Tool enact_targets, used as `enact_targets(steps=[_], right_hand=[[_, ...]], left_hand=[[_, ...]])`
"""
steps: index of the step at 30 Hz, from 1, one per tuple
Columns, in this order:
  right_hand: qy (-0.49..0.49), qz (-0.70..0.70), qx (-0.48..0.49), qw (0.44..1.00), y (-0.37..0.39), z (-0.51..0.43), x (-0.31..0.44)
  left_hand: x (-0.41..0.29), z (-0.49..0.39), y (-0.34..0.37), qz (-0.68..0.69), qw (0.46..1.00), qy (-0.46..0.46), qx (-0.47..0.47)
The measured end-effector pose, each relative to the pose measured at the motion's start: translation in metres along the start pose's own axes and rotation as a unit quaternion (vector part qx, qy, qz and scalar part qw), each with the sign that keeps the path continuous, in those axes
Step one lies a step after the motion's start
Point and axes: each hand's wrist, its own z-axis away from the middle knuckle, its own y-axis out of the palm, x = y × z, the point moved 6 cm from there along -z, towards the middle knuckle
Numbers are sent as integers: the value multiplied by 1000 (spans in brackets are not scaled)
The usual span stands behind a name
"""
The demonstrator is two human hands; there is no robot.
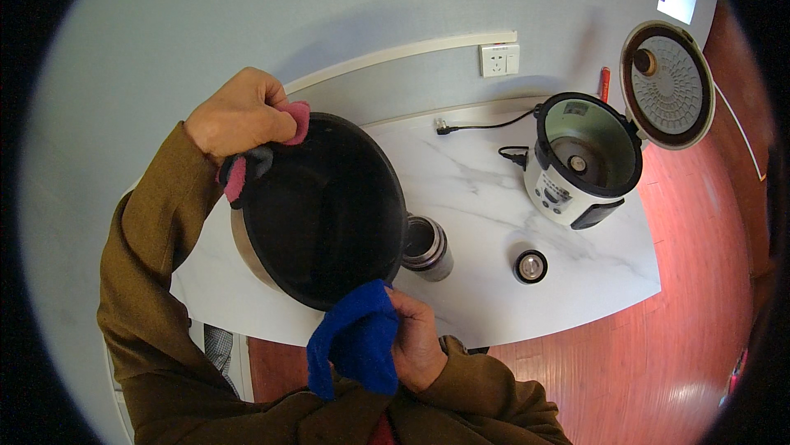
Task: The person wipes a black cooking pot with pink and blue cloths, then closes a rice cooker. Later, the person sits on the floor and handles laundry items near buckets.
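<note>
A dark inner pot (327,216) is tilted to the right, its black interior facing me. At its upper left rim, my left hand (247,114) grips it through a pink and grey cloth (299,122). My right hand (418,337) pinches a blue cloth (361,337) against the near rim. Right beside the pot's right edge stands an uncapped metal vacuum flask (430,250); the rim partly overlaps it in view. Whether pot and flask touch, I cannot tell. A round flask lid (531,266) lies to the right. Any contents of the pot are too dark to make out.
A white rice cooker (543,189) stands at the right with its hinged lid (668,85) raised. Its black cord and plug (445,129) lie on the marble-patterned table (487,303). Behind are a wall socket (499,61) and a red object (605,84).
</note>
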Motion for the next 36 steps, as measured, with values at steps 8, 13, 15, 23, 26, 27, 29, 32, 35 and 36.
enact_targets(steps=[8, 13, 15, 23, 26, 27, 29, 32, 35, 36], right_hand=[[16, -13, 20, 1000, -2, -2, -1], [19, -12, 11, 1000, -3, -2, -2], [16, -20, 20, 999, -2, -2, -1], [28, -27, 36, 999, 0, 0, 0], [26, -5, 16, 1000, 0, 1, 1], [22, 0, 15, 1000, 0, 2, 2], [24, 7, -1, 1000, -1, 1, 2], [23, 3, -7, 1000, -2, 0, 1], [29, -5, 6, 1000, -2, 0, 0], [30, -10, 8, 999, -3, -1, 0]], left_hand=[[-1, -2, 0, -17, 1000, -7, 6], [-3, 0, -1, -30, 999, -31, 16], [-6, 0, 0, -28, 999, -28, 13], [-8, -1, 1, -28, 999, -33, 12], [-8, -3, 2, -38, 999, -7, 9], [-8, -4, 2, -46, 999, 9, 5], [-6, -5, 3, -34, 999, 8, 7], [-4, -4, 2, -24, 1000, 5, 2], [-4, -4, 1, -30, 1000, -1, -1], [-5, -4, 1, -31, 1000, 4, -3]])
